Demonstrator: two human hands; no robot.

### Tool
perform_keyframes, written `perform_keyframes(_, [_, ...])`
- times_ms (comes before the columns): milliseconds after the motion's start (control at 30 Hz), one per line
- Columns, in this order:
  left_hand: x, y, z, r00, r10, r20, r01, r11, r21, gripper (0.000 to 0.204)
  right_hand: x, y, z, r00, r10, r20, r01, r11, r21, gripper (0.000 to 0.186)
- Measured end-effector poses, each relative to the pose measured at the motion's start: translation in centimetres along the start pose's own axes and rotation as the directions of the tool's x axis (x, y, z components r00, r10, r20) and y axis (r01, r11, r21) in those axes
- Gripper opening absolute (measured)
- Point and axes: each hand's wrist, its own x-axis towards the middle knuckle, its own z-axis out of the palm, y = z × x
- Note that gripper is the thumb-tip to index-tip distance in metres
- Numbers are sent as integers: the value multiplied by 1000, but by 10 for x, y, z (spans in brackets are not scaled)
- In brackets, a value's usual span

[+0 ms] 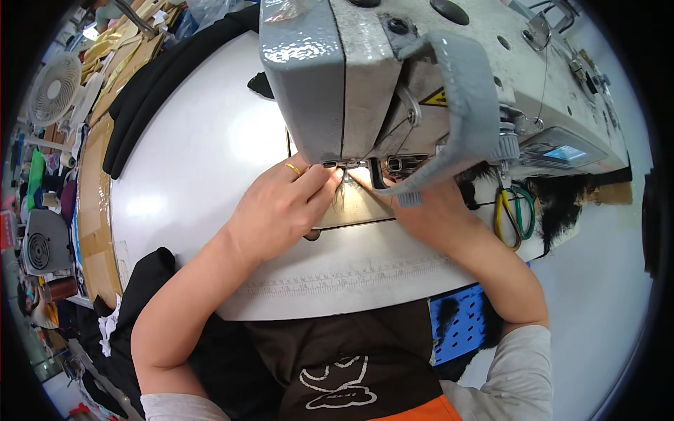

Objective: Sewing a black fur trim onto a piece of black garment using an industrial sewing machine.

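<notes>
My left hand, with a gold ring on one finger, reaches under the front of a grey-and-white sewing machine. Its thumb and fingertips pinch together beside the lit presser foot area, and thin dark hair-like strands show just below them. From the other side my right hand comes in close to the same spot. A grey curved guard covers most of its fingers, so their grip is hidden. Whatever lies between the two hands is too small to make out.
Scissors with yellow and green handles lie right of my right wrist, near clumps of black hair-like fibre. Folded black cloth lies along the white table's far left edge. A blue perforated tray sits below the front edge.
</notes>
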Motion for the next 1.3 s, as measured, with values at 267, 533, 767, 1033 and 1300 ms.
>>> perform_keyframes(267, [2,-3,-2,1000,-21,7,21,999,43,38,3,5,4,998,-45,-47,43,998,-37,12])
perform_keyframes(533, [2,-5,0,999,-26,-22,27,999,47,32,9,7,1,999,19,-44,-17,998,60,3])
perform_keyframes(767, [1,-6,2,997,50,-57,-49,999,16,29,3,26,12,999,44,8,-44,960,277,6])
perform_keyframes(1033, [5,-5,0,999,26,-21,-26,999,23,27,5,15,-2,999,19,-45,-13,991,137,4])
perform_keyframes(1300, [3,-3,-4,1000,9,9,-10,997,75,28,8,15,-2,999,34,32,-37,993,111,6])
